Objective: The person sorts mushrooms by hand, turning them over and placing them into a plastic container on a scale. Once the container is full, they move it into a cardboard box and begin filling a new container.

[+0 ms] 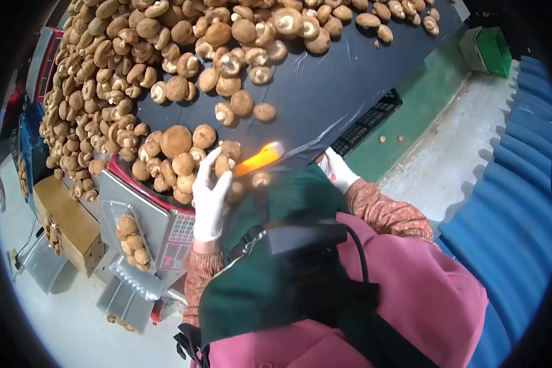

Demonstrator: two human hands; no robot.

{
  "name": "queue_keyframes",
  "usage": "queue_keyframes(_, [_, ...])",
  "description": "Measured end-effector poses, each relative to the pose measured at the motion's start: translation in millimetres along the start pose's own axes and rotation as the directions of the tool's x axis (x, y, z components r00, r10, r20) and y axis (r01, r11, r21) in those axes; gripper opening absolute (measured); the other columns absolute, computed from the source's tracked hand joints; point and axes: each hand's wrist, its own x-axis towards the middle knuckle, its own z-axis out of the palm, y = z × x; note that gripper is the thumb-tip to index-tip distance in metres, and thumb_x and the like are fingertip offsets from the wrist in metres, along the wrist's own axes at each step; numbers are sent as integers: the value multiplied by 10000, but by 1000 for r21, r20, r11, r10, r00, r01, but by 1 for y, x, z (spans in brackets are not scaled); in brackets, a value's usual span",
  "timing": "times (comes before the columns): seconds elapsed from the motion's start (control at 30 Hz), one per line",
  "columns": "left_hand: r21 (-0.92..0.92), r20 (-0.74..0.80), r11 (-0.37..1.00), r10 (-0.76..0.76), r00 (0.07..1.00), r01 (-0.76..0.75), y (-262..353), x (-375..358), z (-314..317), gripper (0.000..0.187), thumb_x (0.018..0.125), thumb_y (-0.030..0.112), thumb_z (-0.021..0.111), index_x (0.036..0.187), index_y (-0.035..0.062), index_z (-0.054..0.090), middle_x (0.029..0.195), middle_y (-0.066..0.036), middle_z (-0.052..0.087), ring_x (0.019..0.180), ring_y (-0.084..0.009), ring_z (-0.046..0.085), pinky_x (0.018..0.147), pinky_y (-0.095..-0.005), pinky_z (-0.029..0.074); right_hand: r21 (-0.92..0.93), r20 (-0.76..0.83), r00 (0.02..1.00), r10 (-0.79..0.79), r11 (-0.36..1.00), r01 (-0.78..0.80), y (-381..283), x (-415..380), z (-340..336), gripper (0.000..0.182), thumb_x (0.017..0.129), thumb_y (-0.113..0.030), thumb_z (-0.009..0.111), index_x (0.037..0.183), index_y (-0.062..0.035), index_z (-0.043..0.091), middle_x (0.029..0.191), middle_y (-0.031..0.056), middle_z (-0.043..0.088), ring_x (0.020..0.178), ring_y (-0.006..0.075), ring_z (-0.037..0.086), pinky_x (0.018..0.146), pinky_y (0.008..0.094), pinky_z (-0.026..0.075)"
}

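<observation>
My left hand (210,199), in a white glove, reaches to the near edge of the pile. Its thumb and fingers close round a brown shiitake mushroom (223,165). More mushrooms (183,164) lie beside the fingertips, in a red-rimmed tray or scale pan. A bright orange, elongated object (257,160) with a pale end lies just right of that hand. My right hand (339,172), also white-gloved, is by the table's near edge with its fingers curled. A small brown bit shows at its fingertips; I cannot tell what it is. The dark green apron partly hides that hand.
A large heap of shiitake (104,80) covers the left and back of the black sheeted table (331,76). A scale (172,242) bears a clear tray of mushrooms (132,239). Around are a cardboard box (70,224), black crate (368,122), green bin (495,52) and blue corrugated sheet (503,214).
</observation>
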Motion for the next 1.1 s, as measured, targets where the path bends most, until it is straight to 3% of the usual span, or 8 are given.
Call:
queue_keyframes(0.03, [-52, -3, 998, -17, 1000, 17, -7, 1, -2, 503, 941, 44, 619, 1429, 7, 507, 1332, -81, 569, 1080, -137, 615, 984, -280, 482, 4, -16, 1000, -12, 1000, 12, 1, -2, -2, 562, 1059, -504, 437, 1347, -26, 500, 1182, 188, 634, 969, 349, 660, 842, 449, 557])
queue_keyframes(0.13, [-43, 12, 999, 14, 1000, -13, -9, -1, 3, 507, 942, 44, 619, 1436, 18, 507, 1282, -67, 595, 1071, -138, 617, 979, -280, 483, 93, -102, 986, -134, 985, 143, 4, 10, -59, 593, 1061, -492, 460, 1445, -41, 424, 1384, 173, 560, 1169, 343, 621, 1000, 443, 511])
queue_keyframes(0.23, [-41, 5, 999, 17, 1000, -16, 1, -7, 3, 508, 942, 46, 619, 1437, 23, 507, 1238, -57, 614, 1066, -137, 618, 976, -279, 483, 126, -314, 904, -292, 930, 344, -19, -19, -51, 647, 1034, -585, 441, 1362, -29, 476, 1290, 185, 606, 1095, 305, 655, 923, 458, 556])
queue_keyframes(0.43, [-140, 39, 990, 9, 999, -3, 1, -12, -7, 524, 929, 52, 625, 1433, -9, 499, 1404, -110, 528, 1244, -185, 544, 1088, -325, 414, 183, 40, 811, -584, 802, 569, -108, -88, -34, 661, 1009, -615, 461, 1322, -34, 506, 1250, 250, 631, 844, 271, 712, 713, 378, 634])
queue_keyframes(0.7, [-25, 49, 987, 163, 985, -162, 5, -33, -4, 536, 895, 113, 653, 1407, 13, 532, 1356, -123, 565, 1242, -202, 545, 1081, -352, 421, -18, 577, 731, -365, 889, 457, -76, -94, 127, 499, 1016, -466, 581, 1299, -59, 526, 1263, 224, 599, 924, 250, 689, 761, 341, 614])
queue_keyframes(0.8, [-26, 38, 974, 226, 973, -225, 8, -46, -6, 548, 889, 130, 688, 1405, 29, 533, 1380, -105, 561, 1270, -196, 524, 1071, -333, 417, -548, 600, 682, -419, 405, 732, -53, -94, 181, 579, 823, -284, 830, 1275, -94, 522, 1288, 134, 601, 1143, 202, 592, 957, 340, 513])
queue_keyframes(1.03, [-286, 29, 934, 232, 972, -214, 16, -84, -19, 577, 900, 97, 674, 1444, 59, 486, 1402, -86, 544, 1265, -178, 541, 1083, -348, 420, -604, 759, 610, -229, 102, 790, 11, -101, 247, 734, 725, -133, 879, 1341, -39, 492, 1267, 87, 574, 1172, 194, 578, 1050, 331, 463])
queue_keyframes(1.1, [-371, 48, 904, 247, 968, -212, 20, -96, -24, 572, 908, 89, 659, 1449, 41, 478, 1416, -86, 529, 1266, -175, 536, 1084, -344, 418, -535, 844, 498, -200, -248, 807, 24, -98, 253, 686, 717, -148, 888, 1304, -39, 550, 1170, 108, 624, 1094, 217, 634, 965, 343, 511])
